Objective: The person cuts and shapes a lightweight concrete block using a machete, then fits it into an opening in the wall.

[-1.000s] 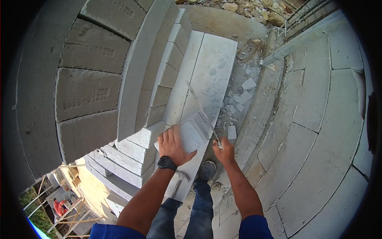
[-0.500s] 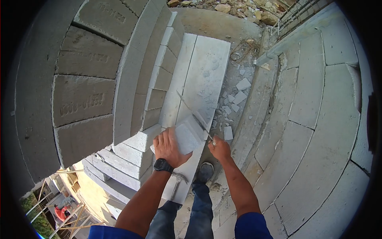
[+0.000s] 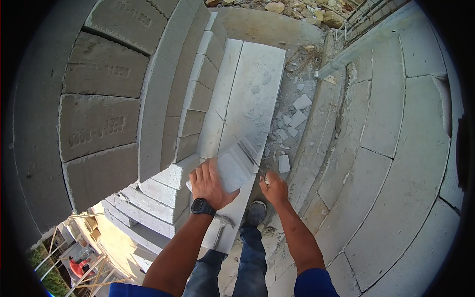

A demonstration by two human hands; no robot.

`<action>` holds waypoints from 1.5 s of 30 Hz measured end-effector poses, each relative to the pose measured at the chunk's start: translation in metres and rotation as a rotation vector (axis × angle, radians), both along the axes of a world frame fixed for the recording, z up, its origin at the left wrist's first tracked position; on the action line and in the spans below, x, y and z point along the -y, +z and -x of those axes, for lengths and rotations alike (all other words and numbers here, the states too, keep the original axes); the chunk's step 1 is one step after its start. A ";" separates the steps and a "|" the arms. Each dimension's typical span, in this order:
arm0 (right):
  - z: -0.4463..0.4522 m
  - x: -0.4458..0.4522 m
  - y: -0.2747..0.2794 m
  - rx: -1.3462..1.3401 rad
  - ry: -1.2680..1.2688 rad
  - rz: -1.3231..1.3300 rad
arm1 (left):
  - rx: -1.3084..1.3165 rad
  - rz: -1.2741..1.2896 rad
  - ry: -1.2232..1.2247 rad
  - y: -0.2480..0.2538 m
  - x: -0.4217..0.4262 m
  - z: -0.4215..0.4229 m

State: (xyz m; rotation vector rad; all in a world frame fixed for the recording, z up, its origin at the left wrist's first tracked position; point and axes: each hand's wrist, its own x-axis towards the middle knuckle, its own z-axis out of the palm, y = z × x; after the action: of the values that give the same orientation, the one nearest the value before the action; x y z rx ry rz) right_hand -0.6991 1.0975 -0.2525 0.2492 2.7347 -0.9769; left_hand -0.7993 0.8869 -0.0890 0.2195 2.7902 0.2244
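A: Where, first of all?

B: Outdoors, among pale masonry. Big grey blocks [image 3: 99,119], some with stamped marks, along the left of the view; a curved wall of large slabs [image 3: 391,198] on the right. Between them, a long white board [image 3: 255,94] with dust and crumbs on it, and beside it a strip of broken chips [image 3: 298,119].

A: And the left hand [image 3: 210,183]? Open or closed?

B: Open, back upward, laid against the pale block [image 3: 235,171]. Fingers [image 3: 208,171] stretched over the side nearer the stacked courses [image 3: 166,190], thumb well apart from them, along the block's near edge. Not closed into a fist. Black watch [image 3: 200,206] on the wrist.

A: The right hand [image 3: 273,188]?

B: Curled tight, clamped on the near end of a thin-bladed tool [image 3: 247,151]. Just beside the block, not touching the left hand.

A: And the blade?

B: Slanting away over the block's far side, blurred along its length. Teeth or contact depth: impossible to tell.

A: Where exactly, the block?

B: Above the white board, near its near end, between both hands. Close by, nearer the jeans [image 3: 250,262], a hammer [image 3: 221,230] lying on the board.
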 end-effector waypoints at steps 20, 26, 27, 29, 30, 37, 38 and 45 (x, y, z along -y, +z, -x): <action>-0.003 0.001 -0.022 0.081 0.025 -0.001 | -0.049 0.124 -0.098 -0.003 -0.003 -0.003; -0.012 0.006 0.012 -0.004 -0.043 0.130 | -0.070 0.115 -0.124 -0.004 -0.002 -0.004; -0.013 0.007 0.007 -0.055 -0.055 0.157 | -0.072 0.112 -0.124 -0.003 -0.002 -0.003; -0.020 0.007 -0.005 0.001 -0.031 0.100 | -0.054 0.117 -0.120 -0.005 0.001 -0.007; -0.013 0.002 -0.018 0.091 0.002 0.009 | -0.058 0.113 -0.119 -0.007 -0.001 -0.004; -0.014 0.008 0.023 -0.032 -0.041 0.122 | -0.065 0.117 -0.119 -0.004 -0.003 -0.004; -0.013 0.009 0.018 -0.094 -0.055 0.146 | -0.066 0.113 -0.117 -0.003 -0.005 -0.004; -0.012 -0.001 -0.018 0.060 0.026 -0.047 | -0.018 0.141 -0.111 -0.003 -0.003 -0.003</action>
State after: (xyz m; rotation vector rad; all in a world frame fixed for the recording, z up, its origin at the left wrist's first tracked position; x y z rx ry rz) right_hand -0.6867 1.0988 -0.2703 0.2458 2.7016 -0.8851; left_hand -0.7965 0.8897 -0.0915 0.3423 2.7858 -0.0012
